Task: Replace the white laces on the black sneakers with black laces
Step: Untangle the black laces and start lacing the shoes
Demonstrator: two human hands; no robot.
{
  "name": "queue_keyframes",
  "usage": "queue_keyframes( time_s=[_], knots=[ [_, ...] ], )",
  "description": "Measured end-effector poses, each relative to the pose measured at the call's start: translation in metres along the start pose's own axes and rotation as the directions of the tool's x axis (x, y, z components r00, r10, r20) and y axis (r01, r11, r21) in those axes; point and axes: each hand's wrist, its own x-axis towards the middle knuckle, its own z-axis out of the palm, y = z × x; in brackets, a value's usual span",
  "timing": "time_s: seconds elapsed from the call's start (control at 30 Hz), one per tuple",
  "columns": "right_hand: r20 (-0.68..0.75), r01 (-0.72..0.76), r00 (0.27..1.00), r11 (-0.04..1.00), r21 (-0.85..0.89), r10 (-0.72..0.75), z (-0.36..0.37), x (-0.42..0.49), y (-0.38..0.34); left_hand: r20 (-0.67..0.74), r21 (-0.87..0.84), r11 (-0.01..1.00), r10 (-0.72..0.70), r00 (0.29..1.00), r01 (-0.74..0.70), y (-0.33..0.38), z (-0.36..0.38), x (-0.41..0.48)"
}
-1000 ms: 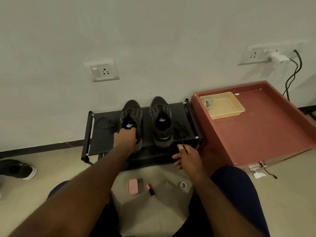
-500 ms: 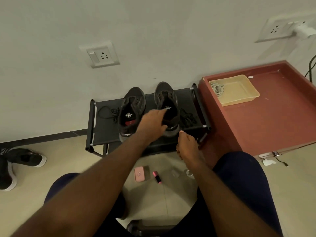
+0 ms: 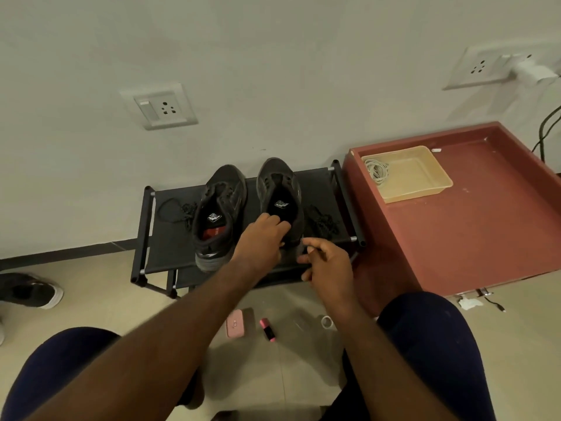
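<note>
Two black sneakers stand side by side on a black shoe rack [image 3: 170, 247] against the wall.

Left hand [image 3: 262, 238]: fingers curled over the heel rim of the gripped sneaker [image 3: 280, 189], tips inside the opening. That shoe's long axis runs straight away from the hand, toe to the wall, heel to the person.

Just left of the left hand, apart from it, the other sneaker [image 3: 223, 205]: roughly parallel, toe to the wall and leaning slightly toward its mate, heel at the rack's front edge.

Right hand [image 3: 329, 262]: just beside the gripped heel, fingers loosely curled, forefinger out. Cannot tell whether it pinches anything.

A black lace bundle [image 3: 323, 223] lies on the rack just beyond the right hand. A second black lace [image 3: 179, 211] lies on the far side of the other sneaker from the left hand.

White laces [image 3: 376, 173] sit coiled in a beige tray [image 3: 437, 189], well beyond the right hand, on a red-brown drawer [image 3: 485, 238].

On the floor below the hands: pink case [image 3: 235, 323], pink marker [image 3: 267, 329].
</note>
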Motion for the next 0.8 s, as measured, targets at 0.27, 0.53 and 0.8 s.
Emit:
queue_keyframes(
  time_s=[0.27,0.53,0.8],
  knots=[
    [0.020,0.021,1.000,0.980,-0.198,-0.018,0.011,0.032,-0.002,0.005,-0.040,0.998,0.038,0.999,-0.038,-0.003,0.025,-0.070],
    [0.200,0.104,0.980,0.850,-0.517,0.002,0.032,0.035,-0.016,0.096,-0.123,0.991,0.062,0.993,-0.050,-0.030,0.046,-0.086],
    [0.269,0.227,0.962,0.672,-0.705,-0.042,0.048,0.058,-0.023,0.340,-0.140,0.985,0.141,0.930,-0.099,-0.034,0.023,-0.066]
  ],
)
